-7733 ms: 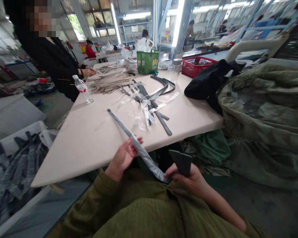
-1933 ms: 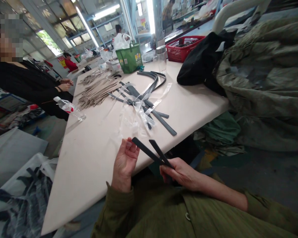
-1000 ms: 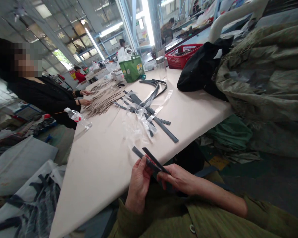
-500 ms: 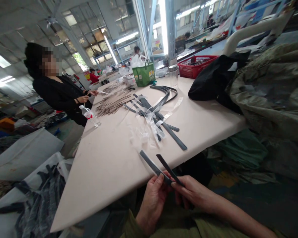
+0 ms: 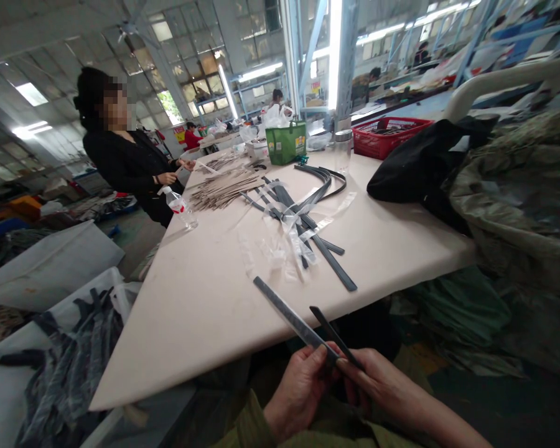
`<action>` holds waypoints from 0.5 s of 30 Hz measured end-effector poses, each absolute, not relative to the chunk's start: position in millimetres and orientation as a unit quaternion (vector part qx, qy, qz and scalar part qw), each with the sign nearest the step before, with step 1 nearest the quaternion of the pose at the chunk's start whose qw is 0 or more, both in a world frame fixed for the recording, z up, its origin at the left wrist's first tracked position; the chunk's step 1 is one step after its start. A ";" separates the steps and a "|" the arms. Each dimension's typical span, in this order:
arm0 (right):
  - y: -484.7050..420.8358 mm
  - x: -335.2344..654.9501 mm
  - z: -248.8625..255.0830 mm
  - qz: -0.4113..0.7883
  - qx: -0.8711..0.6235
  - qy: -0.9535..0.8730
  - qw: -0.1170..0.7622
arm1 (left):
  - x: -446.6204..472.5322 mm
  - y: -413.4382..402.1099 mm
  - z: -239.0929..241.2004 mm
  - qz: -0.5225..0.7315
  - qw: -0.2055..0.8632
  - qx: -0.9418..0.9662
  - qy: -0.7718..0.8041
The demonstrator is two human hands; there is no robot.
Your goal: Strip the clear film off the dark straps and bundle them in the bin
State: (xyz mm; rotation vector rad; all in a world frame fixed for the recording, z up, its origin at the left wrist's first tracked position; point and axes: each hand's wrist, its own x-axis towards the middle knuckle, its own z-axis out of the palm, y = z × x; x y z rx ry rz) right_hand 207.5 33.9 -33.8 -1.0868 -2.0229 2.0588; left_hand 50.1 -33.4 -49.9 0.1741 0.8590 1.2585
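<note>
- Two dark grey strips [image 5: 292,318] are held over a pale beige table [image 5: 205,298].
- A green bag [image 5: 286,142] and a red basket [image 5: 385,134] are seen beyond.
- Black clothing [image 5: 126,165] is worn by a co-worker.

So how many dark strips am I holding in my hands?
2: a longer grey strip pinched by the left hand, and a shorter black strip held by the right hand, crossing near the fingertips.
</note>
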 end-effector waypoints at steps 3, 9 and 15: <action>29.3 233.4 -39.2 0.645 -0.360 -0.674 0.013 | 46.3 -32.0 -49.8 0.576 0.697 0.070 0.421; 17.0 257.3 -62.7 0.612 -0.385 -0.690 0.031 | 50.8 -32.6 -54.6 0.548 0.704 0.076 0.445; 25.8 228.0 -52.6 0.655 -0.362 -0.661 0.046 | 61.8 -30.6 -54.7 0.544 0.733 0.109 0.394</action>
